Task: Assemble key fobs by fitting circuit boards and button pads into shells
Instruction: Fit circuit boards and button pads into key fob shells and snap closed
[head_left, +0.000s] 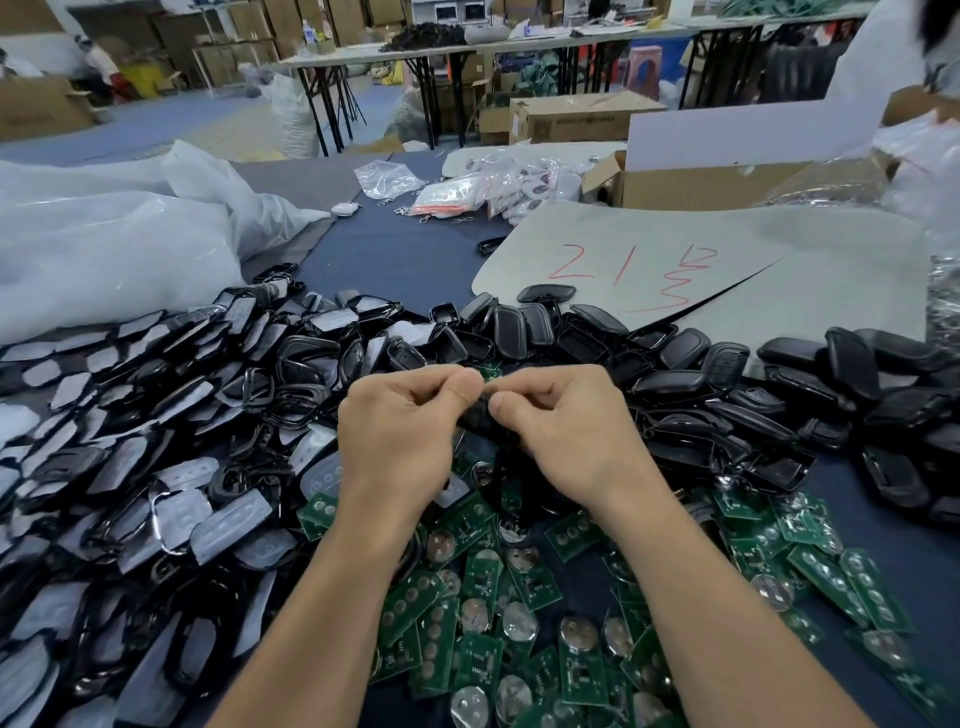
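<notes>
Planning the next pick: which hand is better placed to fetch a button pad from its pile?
Left, probably. The button pads lie heaped beside the left hand; the right hand has black shells on its side and would have to cross over. Both now pinch one shell.

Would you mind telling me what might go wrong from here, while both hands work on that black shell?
The left hand and right hand pinch the black shell with their fingers above the heap of green boards; a slip could drop it among them, where a loose part would be hard to find. The fingers hide most of the shell, so a part seated crooked may go unnoticed.
</notes>
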